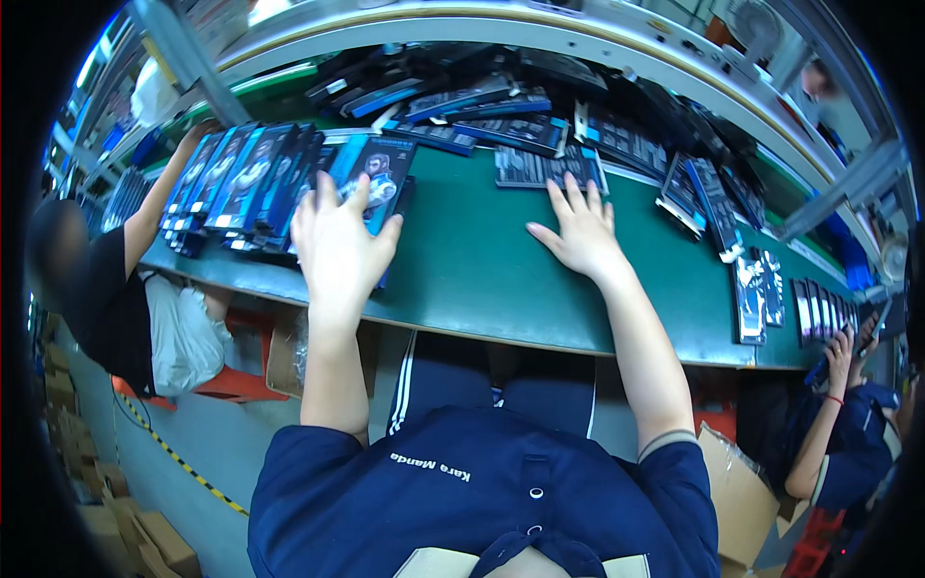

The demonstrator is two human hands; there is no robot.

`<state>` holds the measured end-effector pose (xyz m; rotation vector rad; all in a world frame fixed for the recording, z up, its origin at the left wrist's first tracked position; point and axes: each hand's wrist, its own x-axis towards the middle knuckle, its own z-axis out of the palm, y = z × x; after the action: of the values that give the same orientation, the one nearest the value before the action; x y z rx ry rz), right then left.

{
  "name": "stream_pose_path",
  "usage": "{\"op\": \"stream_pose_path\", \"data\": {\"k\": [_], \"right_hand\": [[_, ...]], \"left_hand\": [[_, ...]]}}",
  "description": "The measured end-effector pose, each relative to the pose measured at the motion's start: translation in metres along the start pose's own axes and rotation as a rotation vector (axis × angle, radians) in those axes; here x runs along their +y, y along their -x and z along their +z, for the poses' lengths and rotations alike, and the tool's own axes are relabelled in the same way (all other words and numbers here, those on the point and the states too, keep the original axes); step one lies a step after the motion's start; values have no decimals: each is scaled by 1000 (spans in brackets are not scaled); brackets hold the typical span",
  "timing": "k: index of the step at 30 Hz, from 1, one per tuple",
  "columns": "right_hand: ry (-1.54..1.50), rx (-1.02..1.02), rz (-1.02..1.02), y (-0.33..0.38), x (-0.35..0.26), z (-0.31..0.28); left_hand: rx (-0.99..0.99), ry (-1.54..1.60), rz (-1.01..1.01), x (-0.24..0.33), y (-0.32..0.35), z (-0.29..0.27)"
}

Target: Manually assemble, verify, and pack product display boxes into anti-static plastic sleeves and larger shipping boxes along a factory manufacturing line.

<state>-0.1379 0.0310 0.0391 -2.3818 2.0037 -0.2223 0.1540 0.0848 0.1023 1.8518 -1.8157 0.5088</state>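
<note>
My left hand (pixel 339 249) lies with spread fingers against the near end of a row of flat dark blue product boxes (pixel 252 178). The closest box (pixel 388 164) shows a picture on its face, and my fingers partly cover it. My right hand (pixel 586 236) is open too, its fingertips at the near edge of a single flat dark box (pixel 525 168) that lies face down with printed lines showing. Whether those fingertips press on the box or hover just above it, I cannot tell. Neither hand is wrapped round anything.
A loose heap of similar boxes (pixel 501 101) runs along the back of the green table (pixel 482 275), below a shelf (pixel 462 37). At right lie clear-wrapped items (pixel 750 301) and a row of dark pieces (pixel 819 306). Co-workers sit on both sides; one person's arm (pixel 159 197) reaches behind the boxes.
</note>
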Motion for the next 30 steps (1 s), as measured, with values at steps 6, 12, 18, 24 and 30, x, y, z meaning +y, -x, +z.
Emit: {"op": "stream_pose_path", "data": {"k": [6,12,18,24,30], "right_hand": [[-288,-44,-379,88,-22,-24],[-250,667,413,146,159,-16],[142,547,763,206,241,22],[71,851,1264,279,274,57],[-673,1182,877,225,99,-53]], "left_hand": [[-121,465,442,61,32,13],[-494,692,862,82,74,48],[-411,604,642,105,61,46],[-593,634,588,98,45,36],[-580,628,573,109,36,12]]}}
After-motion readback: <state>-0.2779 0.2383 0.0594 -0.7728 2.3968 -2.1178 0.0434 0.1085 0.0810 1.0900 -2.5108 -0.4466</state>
